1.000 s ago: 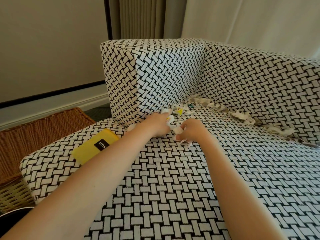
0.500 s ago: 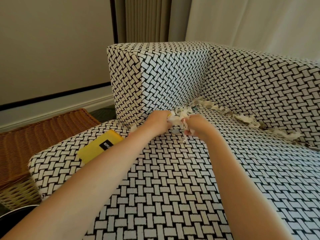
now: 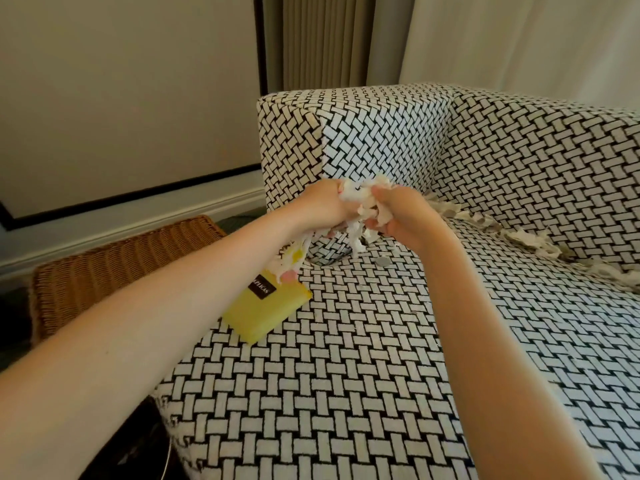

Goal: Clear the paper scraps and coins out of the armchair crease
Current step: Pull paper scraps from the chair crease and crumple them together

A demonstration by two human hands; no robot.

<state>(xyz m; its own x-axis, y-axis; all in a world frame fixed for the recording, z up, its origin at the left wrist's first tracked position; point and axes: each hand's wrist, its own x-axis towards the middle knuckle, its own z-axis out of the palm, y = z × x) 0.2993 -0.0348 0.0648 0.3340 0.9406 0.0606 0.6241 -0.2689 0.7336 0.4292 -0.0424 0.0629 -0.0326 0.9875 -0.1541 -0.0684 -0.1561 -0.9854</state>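
A plain beige wall [image 3: 121,98] with a thin dark line and a pale skirting board [image 3: 138,220] is at the left. Behind the black-and-white basket-weave armchair [image 3: 381,375] hang a ribbed beige curtain [image 3: 325,39] and a smooth white curtain [image 3: 519,36]. A brown wicker basket [image 3: 121,268] stands just beside the armchair on the dark floor [image 3: 14,317]. The light is soft.

Left hand [image 3: 323,202] and right hand [image 3: 398,213] no longer low on black-and-white woven seat cushion [image 3: 346,341]. Both now up in air, in front of boxy patterned armrest [image 3: 381,140]. Torn white paper scraps [image 3: 360,199] gone from seat beside armrest, now squeezed in one bunch between both hands. Thin strips hang down from bunch. Small round grey coin [image 3: 382,261] now shows on seat under hands, hidden before. Blurry white, yellow and pink bits [image 3: 291,263] now below left wrist.
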